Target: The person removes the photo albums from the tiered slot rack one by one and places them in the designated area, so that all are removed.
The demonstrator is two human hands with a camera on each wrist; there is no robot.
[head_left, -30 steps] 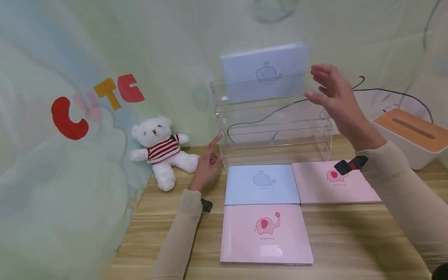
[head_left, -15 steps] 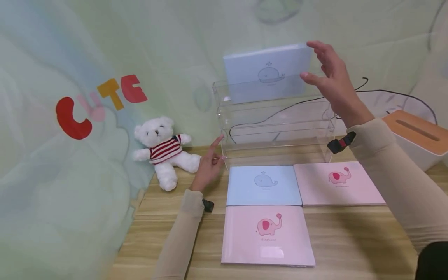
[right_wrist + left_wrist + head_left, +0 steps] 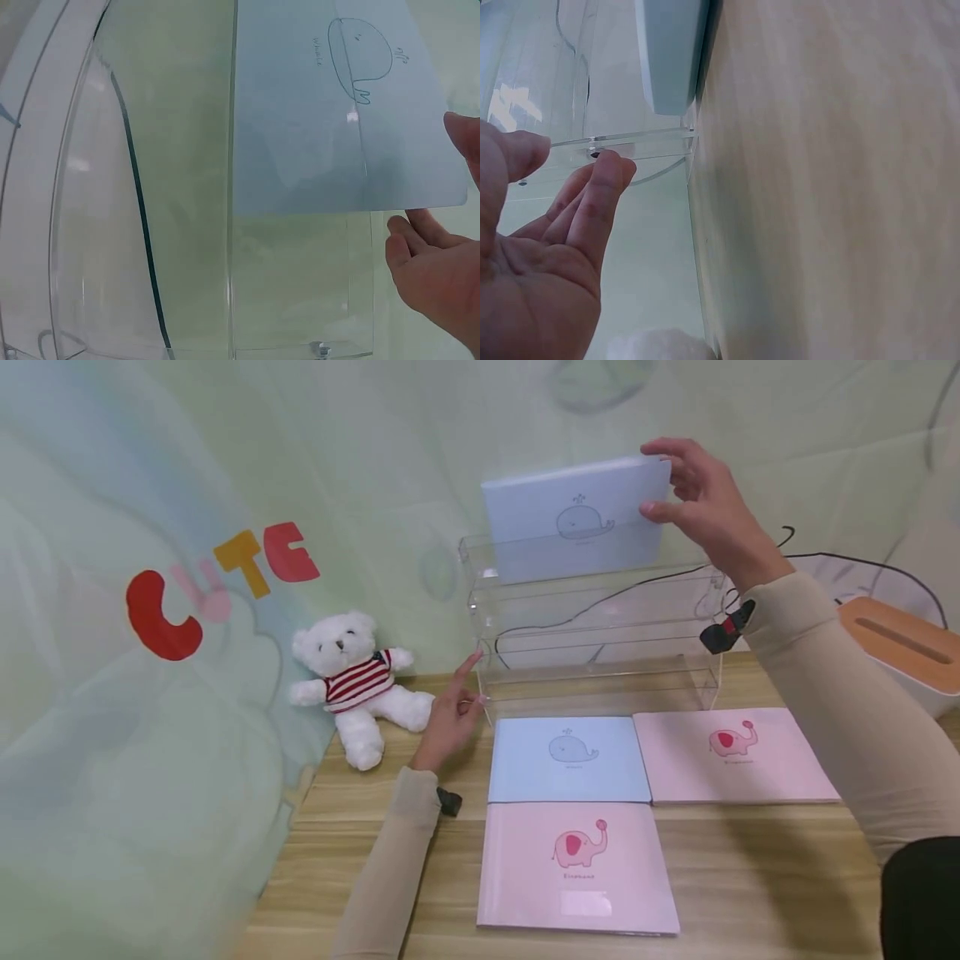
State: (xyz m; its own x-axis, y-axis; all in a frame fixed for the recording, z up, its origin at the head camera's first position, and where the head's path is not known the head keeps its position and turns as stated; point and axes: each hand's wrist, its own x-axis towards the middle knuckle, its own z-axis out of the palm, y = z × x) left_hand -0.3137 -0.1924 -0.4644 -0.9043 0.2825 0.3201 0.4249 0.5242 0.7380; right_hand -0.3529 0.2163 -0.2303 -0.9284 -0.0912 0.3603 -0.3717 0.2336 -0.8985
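In the head view, a light blue whale book (image 3: 540, 539) stands upright in the top tier of a clear acrylic rack (image 3: 592, 639). My right hand (image 3: 708, 506) holds its upper right corner, thumb over the front cover and fingers reaching behind. The right wrist view shows the book (image 3: 300, 150) sideways, with the right hand (image 3: 431, 277) at its corner. My left hand (image 3: 450, 718) touches the rack's left side panel with extended fingertips. Seen from the left wrist, the left hand (image 3: 547, 262) has thumb and fingers spread apart at the panel (image 3: 660, 142).
In front of the rack lie another blue whale book (image 3: 525, 768), a pink elephant book (image 3: 705, 785) to its right, and a second pink elephant book (image 3: 517, 877) nearer. A white teddy bear (image 3: 360, 685) sits left; an orange-topped tissue box (image 3: 900, 643) stands right.
My right hand has moved left and up to the standing whale book, and its fingers have closed round the corner. The left hand has stayed at the rack's side.
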